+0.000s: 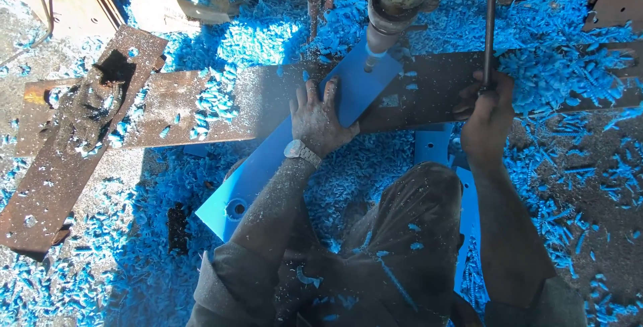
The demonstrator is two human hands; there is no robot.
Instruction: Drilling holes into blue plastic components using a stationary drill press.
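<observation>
While the blue plate [348, 89] was pinned flat by the left hand [320, 121], fingers spread, the feed lever [490, 26] was gripped by the right hand [487, 118]; probably best fed slowly.

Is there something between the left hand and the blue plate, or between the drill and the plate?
Nothing visible. The left hand lies flat on the blue plate, touching it directly. The drill comes straight down to the plate's upper end; only loose blue shavings lie around it. The right hand grips the thin lever rod, apart from the plate.

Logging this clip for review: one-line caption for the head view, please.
Left hand presses a blue plate flat under a drill; right hand grips its feed lever.
</observation>
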